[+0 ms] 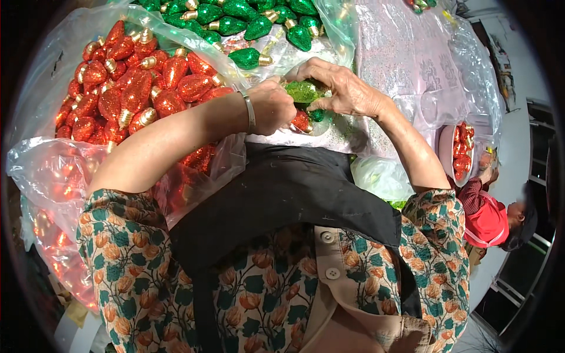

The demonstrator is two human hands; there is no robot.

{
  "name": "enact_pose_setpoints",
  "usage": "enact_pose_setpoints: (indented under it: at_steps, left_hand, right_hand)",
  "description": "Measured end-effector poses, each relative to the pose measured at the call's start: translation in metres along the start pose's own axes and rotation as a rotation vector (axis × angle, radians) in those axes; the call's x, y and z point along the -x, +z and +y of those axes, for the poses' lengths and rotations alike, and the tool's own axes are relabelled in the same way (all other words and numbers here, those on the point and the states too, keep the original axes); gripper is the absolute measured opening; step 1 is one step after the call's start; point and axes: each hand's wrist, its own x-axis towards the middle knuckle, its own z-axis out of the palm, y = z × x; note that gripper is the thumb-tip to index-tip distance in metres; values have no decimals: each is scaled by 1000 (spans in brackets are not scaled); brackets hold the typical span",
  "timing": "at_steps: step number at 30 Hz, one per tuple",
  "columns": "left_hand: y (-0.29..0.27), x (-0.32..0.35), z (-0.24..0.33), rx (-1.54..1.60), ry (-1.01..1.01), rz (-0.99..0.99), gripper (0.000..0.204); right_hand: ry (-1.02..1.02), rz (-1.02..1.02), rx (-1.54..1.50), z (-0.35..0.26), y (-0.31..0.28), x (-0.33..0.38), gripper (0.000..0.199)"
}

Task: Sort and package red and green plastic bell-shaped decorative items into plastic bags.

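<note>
My left hand (pixel 272 106) and my right hand (pixel 344 88) meet over a green glitter bulb ornament (pixel 303 91), both gripping it. Just below it sit a red glitter bulb (pixel 301 120) and a small dark green one (pixel 317 115) in a clear pack. A metal bangle (pixel 249 112) circles my left wrist. A big heap of red glitter bulbs (pixel 129 88) with gold caps lies in a clear plastic bag to the left. Green glitter bulbs (pixel 247 23) are piled in another bag at the top.
Clear plastic sheeting (pixel 424 70) covers the table on the right. A tray of red bulbs (pixel 462 150) sits at the right edge. A person in a red top (pixel 488 220) is below it. More bagged red bulbs (pixel 59 176) hang at lower left.
</note>
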Motion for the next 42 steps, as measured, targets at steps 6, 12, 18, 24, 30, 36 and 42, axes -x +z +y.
enact_pose_setpoints:
  at_steps: [6, 12, 18, 24, 30, 36, 42]
  left_hand:
    - [2, 2, -2, -21, 38, 23, 7]
    - [-2, -6, 0, -12, 62, 68, 6]
    - [-1, 0, 2, 21, 47, 153, 5]
    - [-20, -3, 12, -77, 155, 190, 8]
    - [-17, 5, 16, -218, 152, 288, 8]
    - [-21, 9, 19, -7, 20, 62, 15]
    - [-57, -9, 27, -106, 128, 300, 9]
  right_hand:
    - [385, -2, 356, -38, -12, -8, 35]
    - [496, 50, 545, -26, 12, -22, 37]
    - [59, -76, 60, -18, -7, 2, 44]
    - [82, -159, 76, -5, -14, 0, 45]
    - [2, -12, 174, 4, 15, -3, 32]
    - [254, 97, 356, 14, 38, -12, 28]
    - [168, 162, 278, 10, 20, 2, 23]
